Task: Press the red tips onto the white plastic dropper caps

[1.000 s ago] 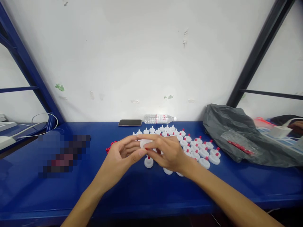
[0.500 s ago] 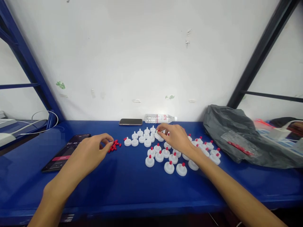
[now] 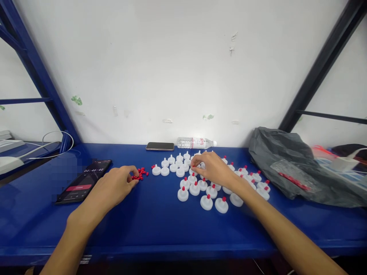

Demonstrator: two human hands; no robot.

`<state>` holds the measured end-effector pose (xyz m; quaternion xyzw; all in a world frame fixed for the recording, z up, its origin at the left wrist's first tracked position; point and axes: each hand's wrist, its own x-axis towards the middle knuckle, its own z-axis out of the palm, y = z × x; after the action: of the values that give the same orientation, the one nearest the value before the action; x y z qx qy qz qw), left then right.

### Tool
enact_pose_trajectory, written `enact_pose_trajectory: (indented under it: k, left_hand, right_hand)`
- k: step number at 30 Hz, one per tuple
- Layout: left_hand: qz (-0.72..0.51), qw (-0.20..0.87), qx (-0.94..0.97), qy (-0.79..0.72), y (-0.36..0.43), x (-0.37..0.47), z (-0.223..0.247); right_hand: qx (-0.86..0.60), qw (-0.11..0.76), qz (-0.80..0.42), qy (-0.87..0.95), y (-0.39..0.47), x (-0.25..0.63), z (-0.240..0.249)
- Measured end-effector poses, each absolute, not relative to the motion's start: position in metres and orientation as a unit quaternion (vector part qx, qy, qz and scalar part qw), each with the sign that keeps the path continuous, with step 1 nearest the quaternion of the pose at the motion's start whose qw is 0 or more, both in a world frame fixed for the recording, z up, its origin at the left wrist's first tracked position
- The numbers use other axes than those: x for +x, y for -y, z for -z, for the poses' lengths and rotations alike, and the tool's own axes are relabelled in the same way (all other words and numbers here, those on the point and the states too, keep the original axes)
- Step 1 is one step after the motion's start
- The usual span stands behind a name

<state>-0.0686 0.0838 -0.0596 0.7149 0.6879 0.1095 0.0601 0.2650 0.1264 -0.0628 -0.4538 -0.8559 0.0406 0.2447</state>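
My left hand [image 3: 122, 185] is at the left edge of a small pile of red caps [image 3: 141, 172], its thumb and index finger bent around a red cap there. My right hand [image 3: 212, 167] pinches a small red cap [image 3: 194, 166] over the group of white round lids. Several lids behind and left of it, such as one white lid [image 3: 164, 171], have bare nozzles. Nearer the front and to the right, lids carry red tips, like the capped lid [image 3: 221, 205]. Some lids are hidden under my right hand.
A phone showing a timer [image 3: 83, 181] lies at the left. Along the wall are a second phone [image 3: 159, 146] and a clear bottle [image 3: 196, 143] on its side. A dark plastic bag [image 3: 266, 152] with a packet of red caps [image 3: 295, 181] rests at the right.
My left hand's fingertips have moved onto the pile of red caps. My right hand has shifted slightly down among the lids, still pinching. The whole view has moved a little.
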Motion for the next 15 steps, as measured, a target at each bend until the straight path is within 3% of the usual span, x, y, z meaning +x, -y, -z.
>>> enact_pose_trajectory:
  k: [15]
  left_hand:
    - [-0.092,0.050,0.738,-0.667,-0.093,-0.064,0.070]
  right_hand:
    - [-0.377,0.233,-0.036,0.896,-0.124,0.258,0.071]
